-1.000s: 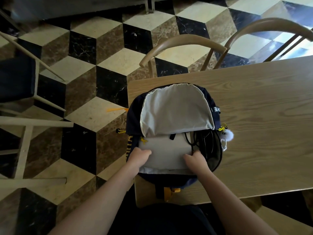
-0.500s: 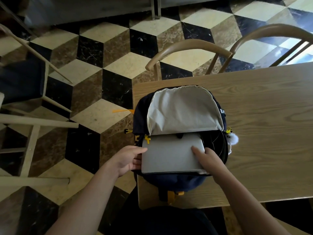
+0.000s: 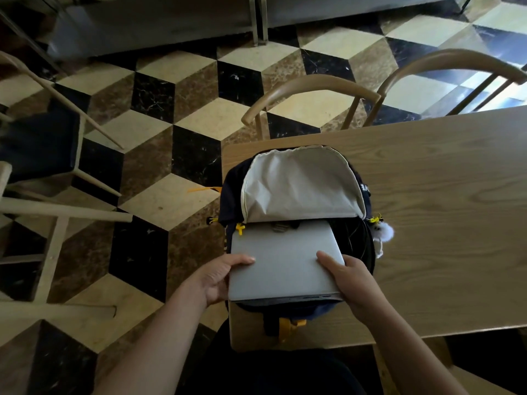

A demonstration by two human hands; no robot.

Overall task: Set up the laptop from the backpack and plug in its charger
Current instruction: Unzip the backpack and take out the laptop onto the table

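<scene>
A dark navy backpack (image 3: 232, 201) lies open at the left end of the wooden table (image 3: 433, 212), its grey-lined flap (image 3: 299, 186) folded back. A closed silver laptop (image 3: 282, 258) sticks halfway out of the opening, its far edge still under the flap. My left hand (image 3: 219, 277) grips the laptop's left edge, thumb on top. My right hand (image 3: 350, 276) grips its near right corner, thumb on the lid. Black cables (image 3: 359, 238) show inside the bag to the right of the laptop.
A white fluffy charm (image 3: 383, 232) hangs at the backpack's right side. Two curved-back wooden chairs (image 3: 310, 89) stand at the table's far side. Another wooden chair with a dark cushion (image 3: 40, 146) stands on the chequered floor to the left.
The laptop has slid out of the backpack toward me. Both hands moved from inside the opening to its side edges, with thumbs now on the lid.
</scene>
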